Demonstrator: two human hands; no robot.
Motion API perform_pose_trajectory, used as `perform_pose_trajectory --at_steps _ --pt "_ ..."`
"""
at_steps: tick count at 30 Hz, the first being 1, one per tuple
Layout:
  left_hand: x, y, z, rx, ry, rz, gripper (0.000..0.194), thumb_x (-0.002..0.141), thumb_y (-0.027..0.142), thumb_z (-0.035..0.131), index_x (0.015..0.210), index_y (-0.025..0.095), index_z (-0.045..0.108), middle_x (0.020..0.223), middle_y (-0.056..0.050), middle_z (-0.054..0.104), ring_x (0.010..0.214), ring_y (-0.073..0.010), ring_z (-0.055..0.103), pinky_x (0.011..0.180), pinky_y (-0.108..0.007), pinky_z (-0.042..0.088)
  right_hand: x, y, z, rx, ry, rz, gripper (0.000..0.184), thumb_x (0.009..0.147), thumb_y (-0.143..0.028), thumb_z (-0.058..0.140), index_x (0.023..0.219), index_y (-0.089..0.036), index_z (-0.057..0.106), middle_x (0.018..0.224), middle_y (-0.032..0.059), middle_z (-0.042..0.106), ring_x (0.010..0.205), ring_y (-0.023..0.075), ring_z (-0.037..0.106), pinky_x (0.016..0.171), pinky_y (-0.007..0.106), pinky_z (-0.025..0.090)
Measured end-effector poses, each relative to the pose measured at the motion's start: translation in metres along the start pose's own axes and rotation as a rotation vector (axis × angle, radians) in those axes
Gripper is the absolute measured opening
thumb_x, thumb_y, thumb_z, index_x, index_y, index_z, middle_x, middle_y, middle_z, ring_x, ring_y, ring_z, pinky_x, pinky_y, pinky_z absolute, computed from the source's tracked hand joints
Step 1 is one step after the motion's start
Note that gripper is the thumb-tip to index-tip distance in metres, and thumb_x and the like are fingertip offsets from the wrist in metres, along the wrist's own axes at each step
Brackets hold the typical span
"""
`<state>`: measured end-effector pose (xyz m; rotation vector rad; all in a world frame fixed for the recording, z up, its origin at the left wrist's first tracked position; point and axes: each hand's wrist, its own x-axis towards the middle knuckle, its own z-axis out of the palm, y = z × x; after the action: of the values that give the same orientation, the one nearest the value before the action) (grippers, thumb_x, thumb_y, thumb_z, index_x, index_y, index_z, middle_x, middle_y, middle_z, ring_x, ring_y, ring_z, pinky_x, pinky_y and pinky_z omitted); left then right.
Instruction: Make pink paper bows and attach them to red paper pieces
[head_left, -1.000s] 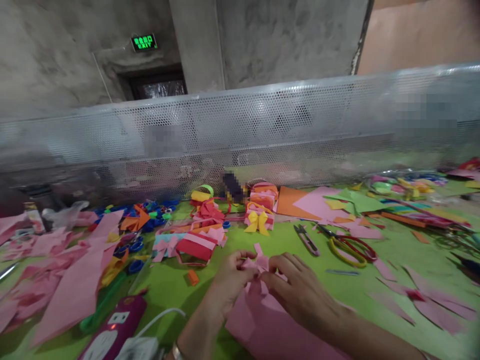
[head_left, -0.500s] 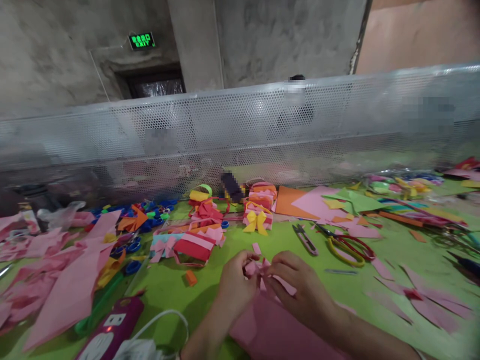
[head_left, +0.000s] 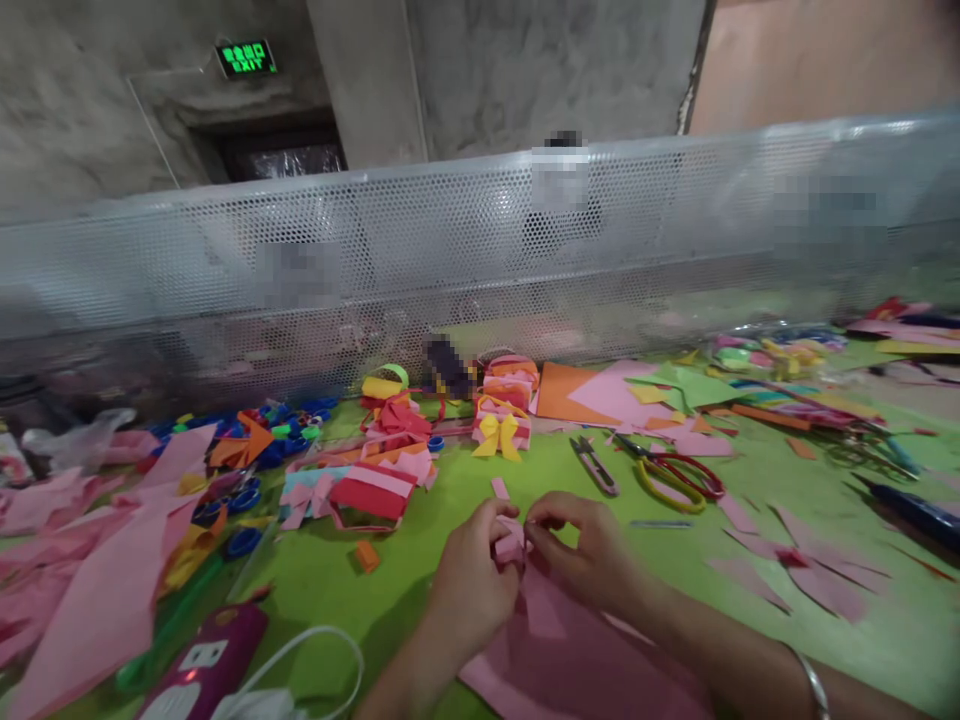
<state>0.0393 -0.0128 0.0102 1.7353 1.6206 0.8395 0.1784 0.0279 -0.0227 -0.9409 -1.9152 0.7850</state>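
Observation:
My left hand (head_left: pixel 474 572) is closed around a small folded pink paper piece (head_left: pixel 510 541), thumb and fingers gripping its left side. The fingers of my right hand (head_left: pixel 589 552) pinch the right edge of the same piece; the fingertips partly hide it. Beneath both hands lies a large pink sheet (head_left: pixel 592 665) on the green table. Just beyond the fingers is a narrow pink strip (head_left: pixel 500 488). Further off, a small red and pink paper bag with a yellow bow (head_left: pixel 498 437) stands upright, and a red paper bag (head_left: pixel 373 490) lies to its left.
Thread snips (head_left: pixel 595 467) and yellow-and-red-handled scissors (head_left: pixel 675 475) lie right of centre. Pink petal cutouts (head_left: pixel 795 560) spread at right. A purple power strip (head_left: pixel 206 660) with a white cable sits at lower left, near heaped pink paper (head_left: pixel 97 600). A perforated metal partition (head_left: pixel 435 240) runs across the back.
The camera view has shifted, so the scene sits further left. My right hand's fingers have drawn into a tighter pinch at the pink paper's edge, and a bracelet now shows on that wrist.

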Motion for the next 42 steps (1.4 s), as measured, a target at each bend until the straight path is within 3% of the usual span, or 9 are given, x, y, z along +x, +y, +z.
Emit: perform_pose_trajectory --at_steps 5,13,17,24,35,42 --pt "0.001 -0.002 0.001 -0.131 -0.006 -0.045 0.038 0.066 0.006 0.046 0.103 0.015 0.052 0.070 0.000 0.061 0.071 -0.0160 0.057 0.067 -0.027 0.042 0.003 0.003 0.000 0.161 -0.048 0.212 0.015 0.073 -0.020 0.049 0.061 -0.016 0.055 0.053 -0.0022 0.052 0.052 0.0103 0.047 0.050 0.021 0.035" --pt "0.005 -0.003 0.002 -0.392 0.023 -0.151 0.028 0.063 0.013 0.053 0.091 0.015 0.054 0.076 -0.002 0.064 0.071 -0.0147 0.059 0.061 -0.023 0.041 0.004 -0.003 -0.004 0.150 -0.037 0.192 0.013 0.072 -0.021 0.051 0.063 -0.016 0.058 0.056 -0.0004 0.057 0.055 0.0113 0.050 0.052 0.021 0.037" --pt "0.003 -0.001 0.000 -0.394 0.060 -0.120 0.027 0.061 0.013 0.054 0.087 0.016 0.055 0.068 0.001 0.062 0.068 -0.0143 0.059 0.061 -0.023 0.041 0.003 -0.005 -0.003 0.156 -0.007 0.209 0.015 0.072 -0.020 0.050 0.060 -0.016 0.057 0.054 -0.0011 0.055 0.054 0.0109 0.050 0.051 0.021 0.037" --pt "0.000 0.007 -0.001 -0.250 0.045 -0.054 0.019 0.064 0.009 0.050 0.079 0.016 0.059 0.077 -0.002 0.066 0.071 -0.0153 0.060 0.065 -0.025 0.045 0.006 -0.003 -0.002 0.271 0.003 0.259 0.012 0.069 -0.018 0.049 0.058 -0.017 0.053 0.052 -0.0037 0.049 0.052 0.0092 0.044 0.048 0.020 0.033" --pt "0.003 0.006 0.003 -0.326 0.110 -0.059 0.017 0.058 0.006 0.052 0.069 0.016 0.059 0.066 0.001 0.063 0.063 -0.0134 0.058 0.059 -0.022 0.045 0.007 0.000 0.000 0.360 0.002 0.322 0.014 0.067 -0.026 0.052 0.056 -0.017 0.052 0.051 -0.0048 0.046 0.049 0.0083 0.040 0.046 0.020 0.029" --pt "-0.001 0.012 0.002 -0.218 0.187 0.048 0.010 0.059 0.010 0.055 0.062 0.019 0.059 0.063 0.001 0.064 0.064 -0.0155 0.058 0.061 -0.024 0.044 0.008 -0.005 -0.002 0.553 -0.024 0.507 0.011 0.064 -0.025 0.052 0.057 -0.017 0.052 0.046 -0.0065 0.045 0.043 0.0065 0.039 0.042 0.019 0.027"
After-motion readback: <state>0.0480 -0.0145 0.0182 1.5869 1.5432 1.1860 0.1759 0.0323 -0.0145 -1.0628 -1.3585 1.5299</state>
